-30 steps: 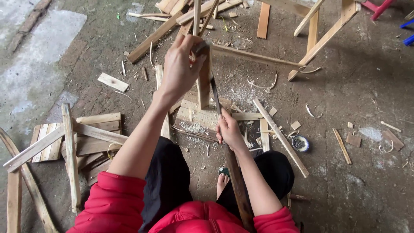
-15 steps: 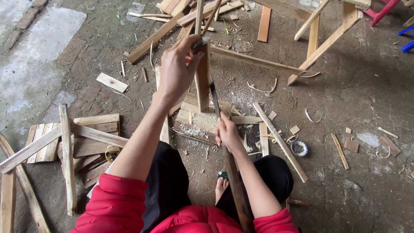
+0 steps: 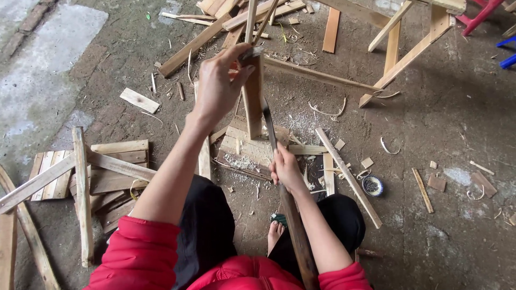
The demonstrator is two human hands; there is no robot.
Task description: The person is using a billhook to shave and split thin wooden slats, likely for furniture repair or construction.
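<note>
Left hand (image 3: 217,88) was pinching the top of an upright wood stick (image 3: 252,99) standing on a flat board (image 3: 250,150), while the right hand (image 3: 285,169) was wrapped tight around a long-handled blade (image 3: 269,126) set against the stick's side. Shavings were already scattered about — so some trimming looked done, with most of the stick left thick.

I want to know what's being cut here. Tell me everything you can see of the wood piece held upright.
The upright wood strip is a pale, flat, rough-sawn length standing on end on a wooden board on the dirt floor. The left hand pinches its top end. The long blade, gripped by the right hand, lies against its right edge.
</note>
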